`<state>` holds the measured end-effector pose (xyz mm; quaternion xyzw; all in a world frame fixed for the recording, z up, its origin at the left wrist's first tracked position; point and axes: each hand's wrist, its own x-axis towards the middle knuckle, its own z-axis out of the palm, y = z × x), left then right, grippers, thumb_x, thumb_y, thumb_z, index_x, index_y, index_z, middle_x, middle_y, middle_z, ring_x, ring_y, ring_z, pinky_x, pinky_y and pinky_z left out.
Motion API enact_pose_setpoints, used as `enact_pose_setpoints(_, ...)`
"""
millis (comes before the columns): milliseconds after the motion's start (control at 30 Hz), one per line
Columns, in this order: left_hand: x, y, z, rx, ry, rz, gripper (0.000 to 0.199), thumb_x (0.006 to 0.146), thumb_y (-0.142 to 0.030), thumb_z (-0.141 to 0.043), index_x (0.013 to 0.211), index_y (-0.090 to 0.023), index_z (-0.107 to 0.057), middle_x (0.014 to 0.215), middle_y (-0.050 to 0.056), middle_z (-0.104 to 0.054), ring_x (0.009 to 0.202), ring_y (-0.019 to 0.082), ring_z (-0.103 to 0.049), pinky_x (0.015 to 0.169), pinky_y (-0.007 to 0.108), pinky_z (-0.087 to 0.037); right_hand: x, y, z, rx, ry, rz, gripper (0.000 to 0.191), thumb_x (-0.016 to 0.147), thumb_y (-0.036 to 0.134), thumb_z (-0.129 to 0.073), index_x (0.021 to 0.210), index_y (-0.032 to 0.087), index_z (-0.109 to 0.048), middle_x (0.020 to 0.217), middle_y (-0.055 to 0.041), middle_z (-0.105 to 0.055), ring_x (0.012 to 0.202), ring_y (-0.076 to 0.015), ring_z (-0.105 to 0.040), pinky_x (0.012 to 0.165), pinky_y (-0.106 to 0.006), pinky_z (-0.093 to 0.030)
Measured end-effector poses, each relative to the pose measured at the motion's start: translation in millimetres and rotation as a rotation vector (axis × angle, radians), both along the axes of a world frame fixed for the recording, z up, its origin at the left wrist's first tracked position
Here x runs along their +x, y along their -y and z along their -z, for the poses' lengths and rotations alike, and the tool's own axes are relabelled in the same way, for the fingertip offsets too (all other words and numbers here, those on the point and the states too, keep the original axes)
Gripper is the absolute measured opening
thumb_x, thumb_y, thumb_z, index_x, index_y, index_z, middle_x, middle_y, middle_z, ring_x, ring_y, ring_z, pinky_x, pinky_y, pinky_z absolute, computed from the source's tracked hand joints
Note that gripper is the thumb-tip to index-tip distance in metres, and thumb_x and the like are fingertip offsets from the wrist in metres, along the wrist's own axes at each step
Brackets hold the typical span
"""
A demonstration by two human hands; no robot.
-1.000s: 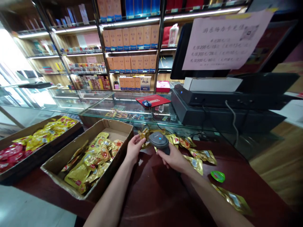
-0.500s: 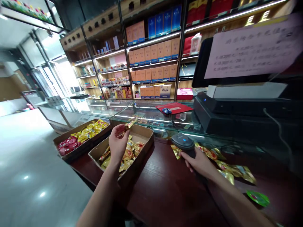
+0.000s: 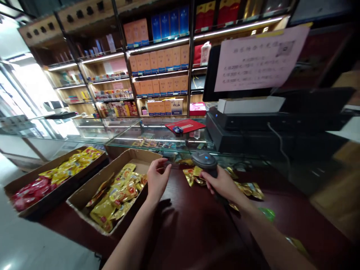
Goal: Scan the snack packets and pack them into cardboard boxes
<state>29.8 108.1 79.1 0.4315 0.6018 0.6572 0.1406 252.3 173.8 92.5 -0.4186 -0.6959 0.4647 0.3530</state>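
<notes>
My left hand (image 3: 158, 179) hangs over the dark red counter, beside the right edge of a cardboard box (image 3: 81, 215); its fingers are apart with nothing between them. Gold packets (image 3: 122, 193) fill much of that box. My right hand (image 3: 222, 183) is wrapped round the handle of a black barcode scanner (image 3: 204, 160), whose head shows a small blue light. Several gold packets (image 3: 190, 175) lie on the counter under and around the scanner, partly hidden by my right hand and forearm. A green packet (image 3: 267, 214) rests by my right forearm.
Another box (image 3: 59, 184) at the left holds yellow and red packets. Behind is a glass display counter (image 3: 123, 131) with a red mat (image 3: 189, 126). A monitor with a pink paper sign (image 3: 253, 60) stands at the right. Stocked shelves (image 3: 160, 75) line the wall.
My left hand has let go of the gold packet and moved right, from above the box to over the counter. The view has turned right. My right hand still holds the scanner.
</notes>
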Motion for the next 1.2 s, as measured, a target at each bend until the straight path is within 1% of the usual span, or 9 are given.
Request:
enact_pose_setpoints(67, 12, -25, 17.3, -0.018, -0.055, 0.050, 0.022, 0.080, -0.029, -0.073, 0.101, -0.021, -0.071, 0.104, 0.009, -0.070, 0.095, 0.021, -0.066, 0.082, 0.031, -0.054, 4, -2, -0.1, -0.011, -0.018, 0.016, 0.027, 0.082, 0.045, -0.062, 0.090, 0.022, -0.051, 0.045, 0.0096, -0.053, 0.033, -0.0113, -0.048, 0.036, -0.022, -0.038)
enact_pose_setpoints(167, 24, -61, 37.6, -0.062, -0.243, 0.103, 0.024, 0.082, -0.020, -0.067, 0.106, -0.022, -0.070, 0.108, 0.009, -0.067, 0.103, 0.024, -0.064, 0.092, 0.035, -0.050, 8, -6, 0.4, -0.032, -0.057, 0.056, 0.024, 0.082, 0.041, -0.063, 0.091, 0.022, -0.050, 0.046, 0.0099, -0.053, 0.033, -0.0106, -0.048, 0.037, -0.022, -0.040)
enact_pose_setpoints(333, 35, -108, 57.9, -0.275, -0.617, 0.128, 0.040, 0.083, -0.014, -0.061, 0.122, -0.023, -0.065, 0.123, 0.012, -0.064, 0.118, 0.028, -0.056, 0.102, 0.042, -0.041, 12, -13, 0.6, -0.079, -0.083, 0.099, 0.019, 0.080, 0.035, -0.064, 0.087, 0.023, -0.051, 0.045, 0.0090, -0.052, 0.032, -0.0102, -0.046, 0.034, -0.021, -0.038)
enact_pose_setpoints(467, 38, -127, 65.2, -0.430, -0.825, 0.157, 0.035, 0.084, -0.025, -0.067, 0.119, -0.025, -0.067, 0.117, 0.011, -0.067, 0.116, 0.030, -0.056, 0.100, 0.043, -0.037, 13, -17, -0.8, -0.112, -0.056, 0.128, 0.016, 0.080, 0.032, -0.064, 0.085, 0.023, -0.052, 0.044, 0.0082, -0.052, 0.031, -0.0109, -0.047, 0.033, -0.022, -0.038)
enact_pose_setpoints(600, 33, -125, 64.4, -0.449, -0.836, 0.189, 0.025, 0.088, -0.021, -0.060, 0.107, -0.025, -0.076, 0.104, 0.011, -0.070, 0.104, 0.027, -0.063, 0.093, 0.037, -0.040, 11, -16, 4.0, -0.106, -0.028, 0.125, 0.015, 0.081, 0.032, -0.063, 0.084, 0.024, -0.052, 0.043, 0.0086, -0.051, 0.031, -0.0111, -0.047, 0.033, -0.022, -0.037)
enact_pose_setpoints(733, 21, -99, 66.6, -0.299, -0.609, 0.169, 0.024, 0.087, -0.020, -0.059, 0.102, -0.023, -0.078, 0.099, 0.010, -0.072, 0.094, 0.024, -0.066, 0.089, 0.034, -0.046, 3, -12, 13.9, -0.088, -0.006, 0.098, 0.017, 0.082, 0.032, -0.064, 0.084, 0.024, -0.049, 0.044, 0.0095, -0.051, 0.031, -0.0107, -0.047, 0.033, -0.020, -0.037)
enact_pose_setpoints(867, 5, -65, 72.3, -0.193, 0.028, 0.145, 0.018, 0.075, -0.030, -0.076, 0.090, -0.020, -0.078, 0.088, 0.007, -0.075, 0.084, 0.023, -0.069, 0.084, 0.034, -0.053, -6, -4, 18.0, -0.086, 0.058, 0.026, 0.017, 0.083, 0.032, -0.065, 0.088, 0.023, -0.051, 0.044, 0.0095, -0.052, 0.031, -0.0104, -0.047, 0.033, -0.020, -0.036)
enact_pose_setpoints(1000, -9, -48, 70.1, -0.249, 0.635, 0.305, 0.039, 0.063, -0.039, -0.087, 0.090, -0.013, -0.076, 0.079, 0.008, -0.077, 0.074, 0.024, -0.073, 0.074, 0.036, -0.059, -10, 5, 13.2, -0.137, 0.147, -0.070, 0.014, 0.084, 0.029, -0.062, 0.091, 0.022, -0.053, 0.045, 0.0097, -0.050, 0.033, -0.0100, -0.046, 0.033, -0.020, -0.038)
enact_pose_setpoints(1200, -10, -52, 64.4, -0.214, 0.883, 0.305, 0.036, 0.065, -0.026, -0.089, 0.094, -0.012, -0.073, 0.087, 0.010, -0.079, 0.077, 0.023, -0.075, 0.076, 0.034, -0.062, -8, 9, 10.5, -0.113, 0.338, -0.248, 0.025, 0.081, 0.024, -0.063, 0.105, 0.019, -0.058, 0.057, 0.0069, -0.057, 0.040, -0.0102, -0.053, 0.036, -0.020, -0.042)
